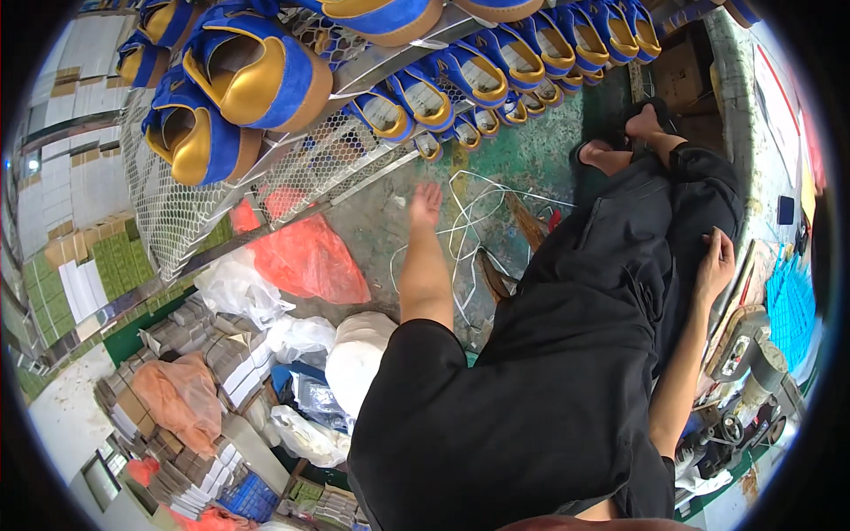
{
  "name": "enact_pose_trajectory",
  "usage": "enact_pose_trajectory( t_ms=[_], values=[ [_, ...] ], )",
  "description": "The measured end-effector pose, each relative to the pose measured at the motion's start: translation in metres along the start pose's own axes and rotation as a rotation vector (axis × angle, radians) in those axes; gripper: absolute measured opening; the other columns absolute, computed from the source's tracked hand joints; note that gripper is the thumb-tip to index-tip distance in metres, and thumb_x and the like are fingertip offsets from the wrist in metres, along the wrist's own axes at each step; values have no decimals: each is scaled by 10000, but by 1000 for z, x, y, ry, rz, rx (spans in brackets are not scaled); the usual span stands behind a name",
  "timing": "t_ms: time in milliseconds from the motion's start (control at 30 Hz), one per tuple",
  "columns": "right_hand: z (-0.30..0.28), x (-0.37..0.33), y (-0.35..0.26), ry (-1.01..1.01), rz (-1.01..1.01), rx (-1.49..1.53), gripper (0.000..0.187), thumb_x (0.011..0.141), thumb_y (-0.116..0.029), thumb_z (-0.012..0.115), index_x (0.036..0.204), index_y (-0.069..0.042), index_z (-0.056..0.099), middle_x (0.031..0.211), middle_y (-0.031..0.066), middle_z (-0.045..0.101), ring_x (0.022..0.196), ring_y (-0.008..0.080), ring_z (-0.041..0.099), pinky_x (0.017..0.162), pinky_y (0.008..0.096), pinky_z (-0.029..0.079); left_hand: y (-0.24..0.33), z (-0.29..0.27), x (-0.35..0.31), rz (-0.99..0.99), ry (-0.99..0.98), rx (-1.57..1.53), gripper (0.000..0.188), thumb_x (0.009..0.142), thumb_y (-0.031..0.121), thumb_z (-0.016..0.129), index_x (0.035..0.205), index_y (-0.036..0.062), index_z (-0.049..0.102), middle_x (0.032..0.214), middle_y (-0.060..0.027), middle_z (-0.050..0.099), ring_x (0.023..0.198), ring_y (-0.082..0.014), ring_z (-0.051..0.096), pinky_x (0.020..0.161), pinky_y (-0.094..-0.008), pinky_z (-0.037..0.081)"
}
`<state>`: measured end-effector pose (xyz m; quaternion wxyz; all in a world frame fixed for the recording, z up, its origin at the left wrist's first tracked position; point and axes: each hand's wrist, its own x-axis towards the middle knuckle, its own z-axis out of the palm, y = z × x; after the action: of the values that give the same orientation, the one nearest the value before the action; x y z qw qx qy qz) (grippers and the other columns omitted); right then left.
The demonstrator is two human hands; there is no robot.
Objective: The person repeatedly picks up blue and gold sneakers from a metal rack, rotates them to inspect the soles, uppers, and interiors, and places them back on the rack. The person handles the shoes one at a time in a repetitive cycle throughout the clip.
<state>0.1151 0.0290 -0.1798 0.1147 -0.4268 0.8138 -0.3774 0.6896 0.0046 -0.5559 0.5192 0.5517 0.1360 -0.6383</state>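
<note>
- Ahead of my reach, a green floor (531, 159), worn and stained.
- Above it, a wire-mesh rack (292, 173) carrying rows of blue and gold shoes (252, 75).
- Left of my reach, an orange bag (310, 261) and white bags (235, 288).
- Nearer me on the left, stacked boxes (221, 358).
- Far left, shelves (75, 265) of cartons.
- Light is even and bright.

Looks like a shoe factory workshop: rows of blue and gold sandals (243, 75) drying on a wire mesh rack (292, 173), stacked small boxes (226, 354), plastic bags (305, 257) on a stained concrete floor (522, 159).
</note>
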Motion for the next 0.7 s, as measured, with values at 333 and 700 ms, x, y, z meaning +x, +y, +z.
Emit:
enact_pose_trajectory(
  t_ms=[333, 700],
  values=[
    [-5, -2, 4, 13, 59, 79, 271, 964, -272, 622, 1047, -27, 699, 858, 22, 691, 625, 27, 485, 567, 178, 362, -39, 5, -36, -124, 102, 373, 530, 1017, 228, 397, 1506, 70, 268, 1497, -162, 394, 1245, -307, 535, 1046, -429, 423],
    [-13, 12, -1, 62, 317, 439, 210, 945, -258, 649, 1008, -64, 699, 743, -10, 620, 527, 11, 428, 476, 171, 315, -58, 34, -20, -8, -78, 675, 423, 908, 310, 600, 1260, 79, 561, 1064, -76, 637, 886, -233, 654, 735, -366, 517]
  ],
)
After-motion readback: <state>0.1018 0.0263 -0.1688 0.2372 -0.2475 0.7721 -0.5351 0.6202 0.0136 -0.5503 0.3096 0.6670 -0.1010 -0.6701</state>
